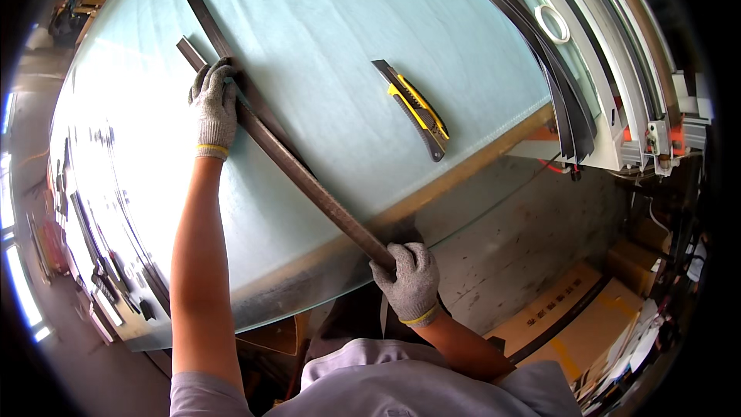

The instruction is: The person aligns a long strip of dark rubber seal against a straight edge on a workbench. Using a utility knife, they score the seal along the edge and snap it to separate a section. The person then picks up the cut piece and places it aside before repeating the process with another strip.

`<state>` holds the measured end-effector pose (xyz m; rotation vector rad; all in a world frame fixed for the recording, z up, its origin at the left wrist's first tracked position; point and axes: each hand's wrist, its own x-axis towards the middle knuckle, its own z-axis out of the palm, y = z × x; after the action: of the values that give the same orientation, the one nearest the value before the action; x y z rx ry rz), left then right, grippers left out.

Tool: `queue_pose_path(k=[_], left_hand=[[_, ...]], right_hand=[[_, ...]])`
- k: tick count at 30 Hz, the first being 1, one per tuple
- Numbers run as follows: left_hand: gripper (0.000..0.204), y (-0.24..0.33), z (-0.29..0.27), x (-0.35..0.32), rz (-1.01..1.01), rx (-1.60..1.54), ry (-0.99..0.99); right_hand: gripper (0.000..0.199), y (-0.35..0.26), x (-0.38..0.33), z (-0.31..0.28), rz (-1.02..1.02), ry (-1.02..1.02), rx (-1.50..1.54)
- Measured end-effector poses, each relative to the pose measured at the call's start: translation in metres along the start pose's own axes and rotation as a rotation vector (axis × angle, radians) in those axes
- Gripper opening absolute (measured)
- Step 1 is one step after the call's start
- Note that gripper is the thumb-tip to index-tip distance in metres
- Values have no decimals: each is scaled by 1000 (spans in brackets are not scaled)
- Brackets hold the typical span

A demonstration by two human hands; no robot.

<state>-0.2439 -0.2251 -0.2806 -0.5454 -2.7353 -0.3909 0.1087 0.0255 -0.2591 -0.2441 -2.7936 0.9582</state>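
Running diagonally left of the yellow knife (421,113), the dark strip (312,188) sits in both hands: left hand (213,112) wrapped around its far part, right hand (409,282) gripping its near end, bodyward of the knife.

Gloved hands (409,281) curled, left arm (202,247) outstretched
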Motion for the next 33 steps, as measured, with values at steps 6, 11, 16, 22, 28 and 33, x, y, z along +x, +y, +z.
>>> queue_pose_path(k=[6, 11, 16, 22, 28, 33], left_hand=[[25, 3, 2, -1, -14, -42, 16], [25, -2, 4, -1, -33, -42, -4], [28, -2, 4, -1, -15, -36, -9], [29, -3, 5, 0, 1, -29, -8], [28, -3, 6, 0, -12, -27, 4], [27, -6, 6, 0, 0, -63, 7]], right_hand=[[43, 0, -1, 1, -24, 30, -11], [44, 1, -6, 2, -55, 11, -28], [46, 2, -11, 0, -75, -54, -14], [47, 3, -11, 0, -78, -76, -22], [45, 3, -8, -1, -89, -66, -17], [41, 3, -5, -2, -117, -52, -26]])
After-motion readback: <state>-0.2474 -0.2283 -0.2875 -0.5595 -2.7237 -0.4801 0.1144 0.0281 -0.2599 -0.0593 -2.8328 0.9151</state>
